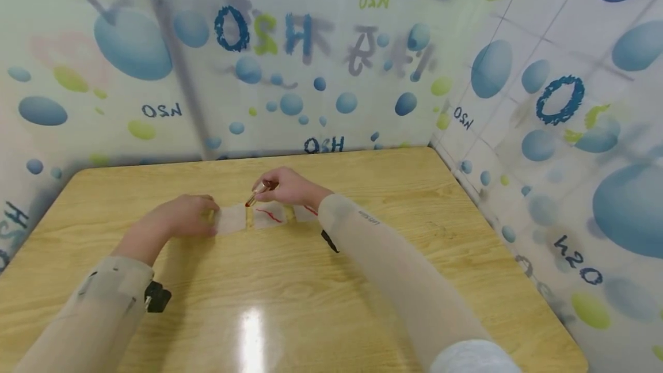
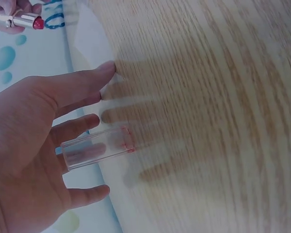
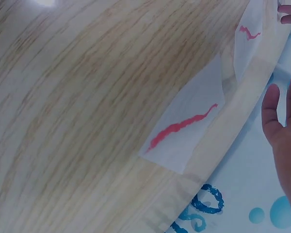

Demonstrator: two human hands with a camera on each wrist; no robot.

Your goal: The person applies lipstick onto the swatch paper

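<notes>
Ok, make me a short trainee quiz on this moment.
1. What does the right hand hold?
2. True or false: all three white paper pieces carry red strokes.
3. In the left wrist view, the clear tube appears in front of: A) the left hand; B) the right hand; C) a sleeve.

Key:
1. A lipstick, its red tip exposed.
2. False; the leftmost piece shows none.
3. A.
</notes>
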